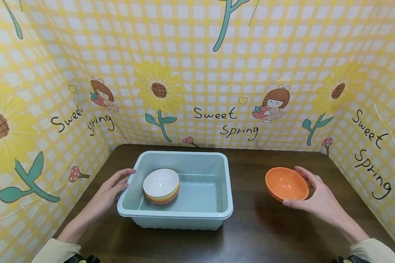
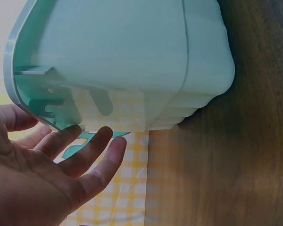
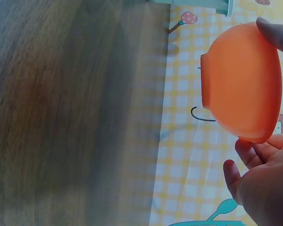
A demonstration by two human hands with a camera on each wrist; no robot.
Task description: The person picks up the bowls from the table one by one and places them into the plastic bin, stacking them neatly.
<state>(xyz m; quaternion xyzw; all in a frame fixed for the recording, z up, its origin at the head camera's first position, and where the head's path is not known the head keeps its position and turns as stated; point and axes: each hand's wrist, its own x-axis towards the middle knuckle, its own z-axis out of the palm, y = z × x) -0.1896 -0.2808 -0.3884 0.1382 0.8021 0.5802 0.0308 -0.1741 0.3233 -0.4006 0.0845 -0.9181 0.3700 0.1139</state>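
Note:
My right hand [image 1: 322,201] grips an orange bowl [image 1: 284,182] by its rim, thumb at the near side and fingers at the far side. The bowl is held above the table, and the right wrist view shows its orange outside and foot [image 3: 240,84]. At the left, my left hand [image 1: 110,190] touches the left rim of a pale blue-green plastic tub [image 1: 181,214], its fingers loosely spread. Inside the tub, toward its left, stands a stack of bowls with a white bowl [image 1: 161,182] on top and yellow and orange edges below.
The dark brown wooden table [image 1: 247,233] carries the tub left of centre. A yellow checked cloth [image 1: 197,73] with printed sunflowers and lettering walls in the back and both sides.

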